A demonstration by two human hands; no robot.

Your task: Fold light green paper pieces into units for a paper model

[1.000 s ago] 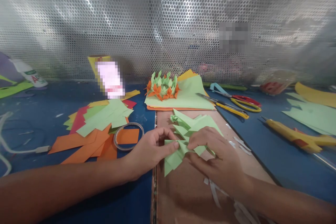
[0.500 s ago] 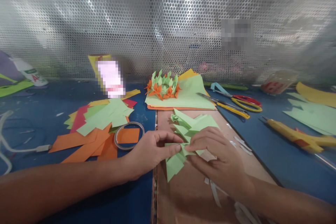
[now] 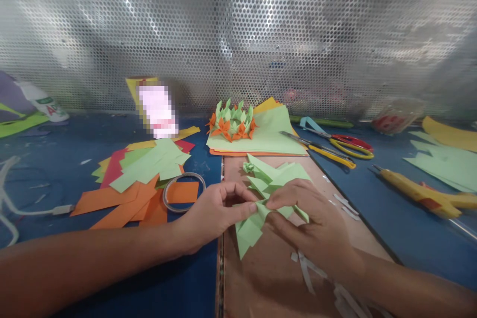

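Note:
A light green folded paper piece (image 3: 249, 233) is held between my two hands above the brown board (image 3: 253, 288). My left hand (image 3: 216, 213) pinches its left side between thumb and fingers. From the right, my right hand (image 3: 309, 213) grips the upper edge with thumb and forefinger, and the fingers hide part of the folds. Just beyond lie more light green folded papers (image 3: 283, 174), partly covered by my right hand. Farther back, a ring of green and orange folded paper (image 3: 233, 126) sits on a stack of coloured sheets (image 3: 276, 134).
Left are loose coloured paper pieces (image 3: 122, 198), a tape roll (image 3: 184, 175), a white cable (image 3: 61, 210) and a glue bottle (image 3: 46, 102). Scissors (image 3: 350, 146), a cutter knife (image 3: 331, 155) and a yellow glue gun (image 3: 417, 189) lie right. A perforated metal panel (image 3: 186, 20) stands behind.
The held green paper has shifted in shape: its top flap now rises between my fingers. My right thumb and forefinger have moved slightly along the upper edge. My left hand stays nearly still.

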